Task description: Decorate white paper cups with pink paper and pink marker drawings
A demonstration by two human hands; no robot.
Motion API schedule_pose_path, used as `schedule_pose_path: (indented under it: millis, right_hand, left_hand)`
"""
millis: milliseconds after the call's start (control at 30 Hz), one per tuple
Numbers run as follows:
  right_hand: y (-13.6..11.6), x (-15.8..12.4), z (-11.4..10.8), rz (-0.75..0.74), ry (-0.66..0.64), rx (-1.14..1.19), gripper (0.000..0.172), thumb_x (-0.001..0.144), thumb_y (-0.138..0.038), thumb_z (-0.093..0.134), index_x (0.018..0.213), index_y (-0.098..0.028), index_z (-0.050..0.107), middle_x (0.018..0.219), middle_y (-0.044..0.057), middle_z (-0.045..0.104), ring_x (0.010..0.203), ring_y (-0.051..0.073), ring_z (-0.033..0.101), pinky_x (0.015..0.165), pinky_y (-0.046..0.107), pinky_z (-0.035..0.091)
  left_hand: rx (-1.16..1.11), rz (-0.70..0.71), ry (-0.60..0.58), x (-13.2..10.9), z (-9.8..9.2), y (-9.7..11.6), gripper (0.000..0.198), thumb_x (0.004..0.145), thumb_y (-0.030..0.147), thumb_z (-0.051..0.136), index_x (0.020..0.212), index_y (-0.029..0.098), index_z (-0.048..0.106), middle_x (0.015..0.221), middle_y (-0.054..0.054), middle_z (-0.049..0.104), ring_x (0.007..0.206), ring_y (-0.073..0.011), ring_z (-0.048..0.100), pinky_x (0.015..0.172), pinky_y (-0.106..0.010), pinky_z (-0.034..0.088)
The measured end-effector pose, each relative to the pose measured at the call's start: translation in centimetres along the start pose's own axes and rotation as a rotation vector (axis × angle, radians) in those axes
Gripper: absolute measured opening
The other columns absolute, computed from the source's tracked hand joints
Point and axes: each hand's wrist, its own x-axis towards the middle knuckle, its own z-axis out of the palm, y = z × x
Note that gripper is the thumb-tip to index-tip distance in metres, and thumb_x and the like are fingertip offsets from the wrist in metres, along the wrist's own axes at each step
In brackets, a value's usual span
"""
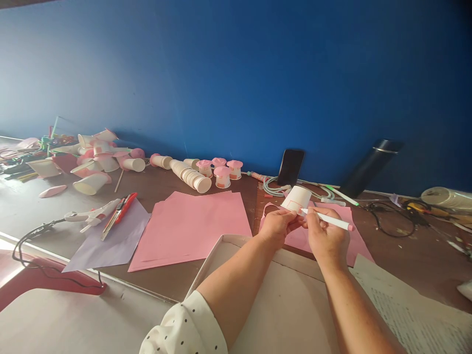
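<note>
A white paper cup (297, 197) is tilted bottom up, with pink lines drawn on its side. My left hand (277, 225) is closed on the cup's lower rim. In my right hand (328, 236) is a white felt-tip pen (332, 220) with a pink end; its tip points at the drawn lines, and I cannot tell whether it touches. Below both hands lies pink paper (354, 236) with cut edges. Further left stand several small cups with pink paper tops (222, 171) and orange-pink marks on their sides.
A stack of paper cups (190, 176) lies beside pink sheets (199, 223). A glue gun (92, 215) and a red utility knife (118, 215) rest on lilac paper (110, 246). A phone (291, 167) and black bottle (370, 169) lean on the blue wall. Cables lie right.
</note>
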Motion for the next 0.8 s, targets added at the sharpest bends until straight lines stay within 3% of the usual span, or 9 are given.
schedule_pose_path:
  millis: [400,800]
  right_hand:
    - [1.4,0.3,0.4,-0.065,0.006,-0.051,0.021,0.076,-0.039,0.056,0.078,-0.019,0.064,0.057,0.003,0.065,0.055,0.019,0.061,0.056,0.027,0.042]
    - [1.2,0.3,0.4,-0.063,-0.022,-0.068,0.021,0.075,-0.039,0.056,0.074,-0.019,0.063,0.053,0.003,0.063,0.053,0.018,0.058,0.051,0.026,0.038]
  left_hand:
    - [0.004,-0.008,0.024,0.2,-0.1,-0.1,0.012,0.081,0.008,0.057,0.077,0.002,0.067,0.070,-0.010,0.064,0.067,-0.0127,0.062,0.089,-0.034,0.049]
    - [0.016,-0.004,0.022,0.4,-0.2,-0.2,0.011,0.081,0.008,0.057,0.077,0.003,0.067,0.069,-0.009,0.063,0.065,-0.0113,0.060,0.087,-0.032,0.049]
